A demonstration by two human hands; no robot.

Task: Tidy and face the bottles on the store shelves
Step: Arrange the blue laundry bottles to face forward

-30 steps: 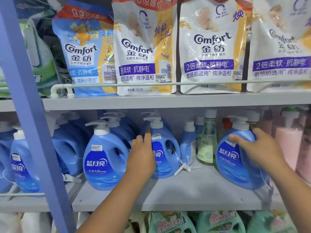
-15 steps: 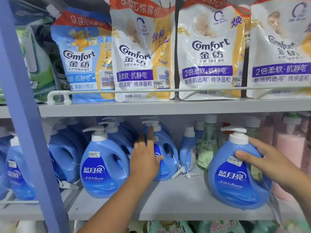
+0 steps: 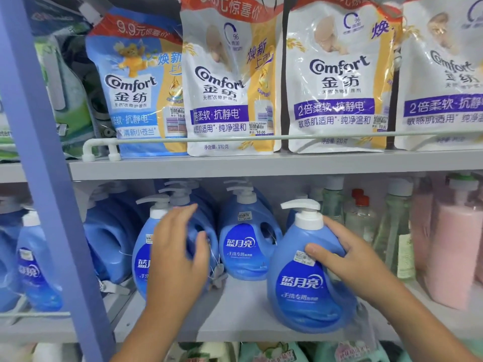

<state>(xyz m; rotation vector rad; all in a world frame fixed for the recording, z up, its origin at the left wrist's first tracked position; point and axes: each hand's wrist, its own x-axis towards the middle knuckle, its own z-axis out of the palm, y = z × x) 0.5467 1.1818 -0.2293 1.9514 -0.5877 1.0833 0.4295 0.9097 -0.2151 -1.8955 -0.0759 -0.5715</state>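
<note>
Blue pump bottles of laundry liquid stand on the grey middle shelf (image 3: 235, 333). My right hand (image 3: 347, 259) grips the upper right side of the nearest blue bottle (image 3: 305, 291), which stands near the shelf's front edge with its label facing me. Behind it and to its left is a middle blue bottle (image 3: 245, 252), also label-forward. My left hand (image 3: 177, 257), blurred and with fingers spread, lies against the front of the left blue bottle (image 3: 142, 259) and hides much of its label. More blue bottles stand behind these.
A lilac upright post (image 3: 39, 152) crosses the left side, with more blue bottles (image 3: 34, 273) beyond it. Clear green bottles (image 3: 392, 231) and a pink pump bottle (image 3: 454, 257) stand at right. Comfort refill pouches (image 3: 337, 82) fill the upper shelf behind a rail.
My left hand has left the middle bottle and moved left onto the left bottle. My right hand has slid its bottle leftward and forward, next to the middle one.
</note>
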